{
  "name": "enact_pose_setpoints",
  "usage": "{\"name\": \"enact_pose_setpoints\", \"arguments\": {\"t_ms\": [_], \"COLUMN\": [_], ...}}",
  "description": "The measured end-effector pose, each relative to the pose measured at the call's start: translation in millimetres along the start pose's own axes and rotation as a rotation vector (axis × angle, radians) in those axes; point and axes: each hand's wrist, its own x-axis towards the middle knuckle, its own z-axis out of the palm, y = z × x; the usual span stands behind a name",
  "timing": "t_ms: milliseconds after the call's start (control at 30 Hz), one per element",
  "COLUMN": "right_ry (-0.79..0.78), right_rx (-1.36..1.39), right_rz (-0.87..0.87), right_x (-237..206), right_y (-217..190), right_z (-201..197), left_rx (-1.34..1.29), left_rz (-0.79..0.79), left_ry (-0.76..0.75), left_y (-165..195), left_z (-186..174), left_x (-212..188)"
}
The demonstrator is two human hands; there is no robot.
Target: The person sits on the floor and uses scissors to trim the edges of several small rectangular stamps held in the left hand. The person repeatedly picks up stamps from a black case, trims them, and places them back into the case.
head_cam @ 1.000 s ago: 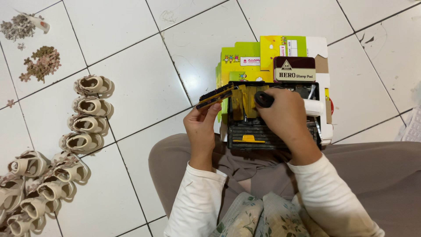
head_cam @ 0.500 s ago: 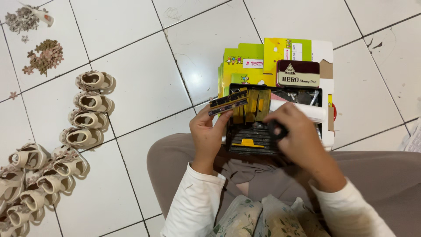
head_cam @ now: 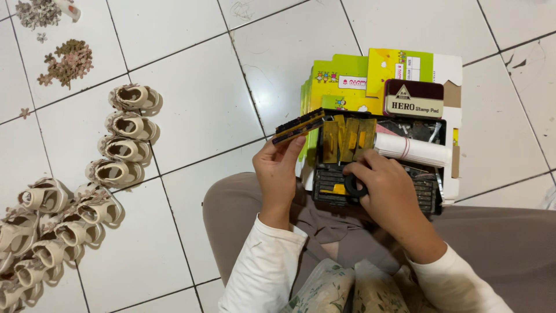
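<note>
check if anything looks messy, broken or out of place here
Mostly orderly. The small beige sandals lie in tidy rows. Odd bits: one loose flower piece lies apart from the flower pile, and the cardboard box looks torn along its right edge. The left hand holds a black-and-yellow strip.

Open tile floor (head_cam: 208, 98) left of the black tray (head_cam: 425, 191); beige sandals (head_cam: 124, 148) line far left, green cartons (head_cam: 353, 81) block behind tray.

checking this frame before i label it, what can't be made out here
Head view only:
- Black ring under the right hand: fingers cover most of it.
- Black tray contents: hidden by the right hand, too small.
- Small sandals at the left edge: cut off.
- Dark strip in the left hand: detail too fine.
</note>
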Motion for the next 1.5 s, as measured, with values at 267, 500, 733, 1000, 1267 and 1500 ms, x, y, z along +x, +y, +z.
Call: {"name": "enact_pose_setpoints", "arguments": {"t_ms": [267, 500, 733, 1000, 1267, 1500], "right_ry": [0.106, 0.067, 0.008, -0.066, -0.172, -0.124], "right_rx": [-0.084, -0.275, -0.406, -0.378, -0.215, 0.038], "right_rz": [-0.078, -0.102, -0.156, -0.185, -0.158, -0.165], "right_x": [9, 22, 37, 46, 53, 30], "right_y": [-12, -17, -15, -5, -2, -7], "right_z": [8, 6, 11, 8, -8, 3], "left_rx": [-0.031, -0.057, -0.049, -0.057, -0.051, -0.058], "left_rz": [-0.013, -0.016, -0.018, -0.002, -0.013, -0.037], "left_ry": [0.003, -0.007, -0.010, -0.015, -0.019, -0.017], "left_y": [1, 1, 1, 0, 1, -4], "left_z": [-2, 0, -1, -1, 0, 1], "left_x": [-3, -1, -1, -1, -1, -1]}}
